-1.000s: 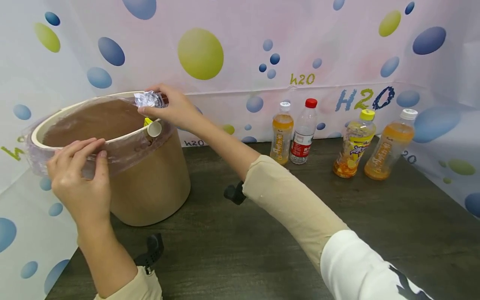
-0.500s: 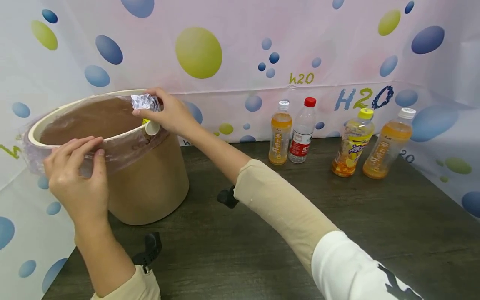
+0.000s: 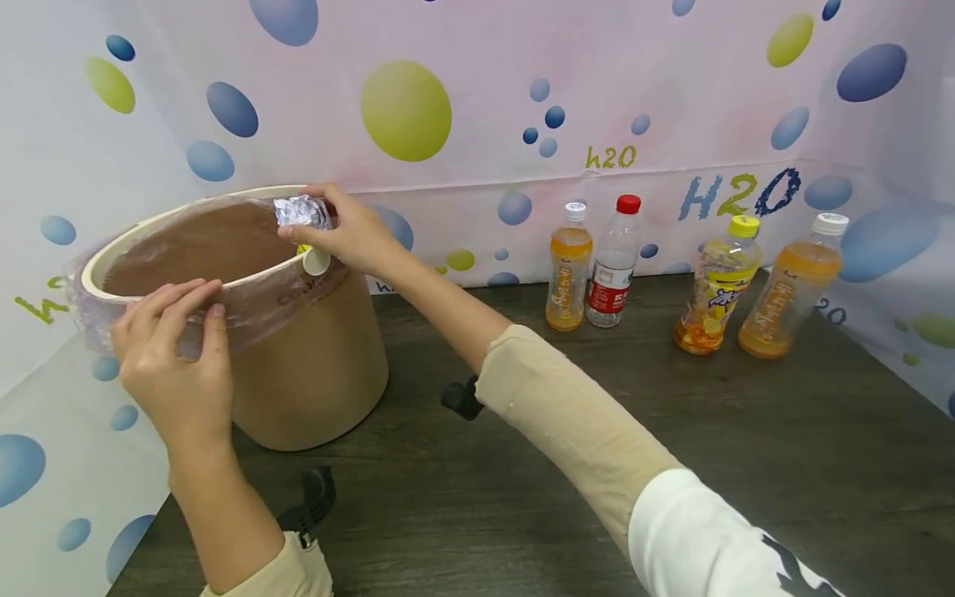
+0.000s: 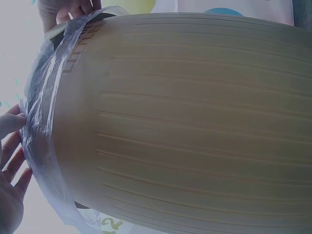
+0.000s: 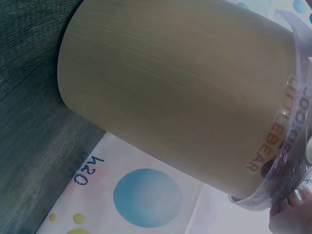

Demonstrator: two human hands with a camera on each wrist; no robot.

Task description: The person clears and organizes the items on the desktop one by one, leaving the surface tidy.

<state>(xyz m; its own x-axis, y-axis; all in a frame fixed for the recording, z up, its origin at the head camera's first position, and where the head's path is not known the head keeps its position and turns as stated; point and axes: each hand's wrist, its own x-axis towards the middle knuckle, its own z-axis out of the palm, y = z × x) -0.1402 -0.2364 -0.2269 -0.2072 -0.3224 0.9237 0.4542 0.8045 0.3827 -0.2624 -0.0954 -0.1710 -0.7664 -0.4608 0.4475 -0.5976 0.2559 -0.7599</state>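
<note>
A tan bin (image 3: 306, 365) with a cream rim stands at the left in the head view, lined with a clear plastic bag (image 3: 261, 307) folded over its edge. My left hand (image 3: 175, 356) rests at the near rim, fingers extended along the edge and thumb against the bag. At the far right of the rim, my right hand (image 3: 346, 228) grips a crumpled silvery wad (image 3: 300, 211) between thumb and fingers. Below that hand sit a white round piece (image 3: 317, 261) and a bit of yellow. In the right wrist view, the right fingers (image 5: 292, 217) show at the bag's edge.
Toward the back right of the dark wooden table (image 3: 462, 497) stand an orange-drink bottle (image 3: 569, 274), a red-capped bottle (image 3: 613, 269), a yellow-capped bottle (image 3: 716, 290) and another orange-drink bottle (image 3: 787, 290). A bubble-patterned sheet (image 3: 485, 83) hangs behind.
The head view has shifted slightly. Both hands keep their places at the bin's rim, the right one still with the silvery wad.
</note>
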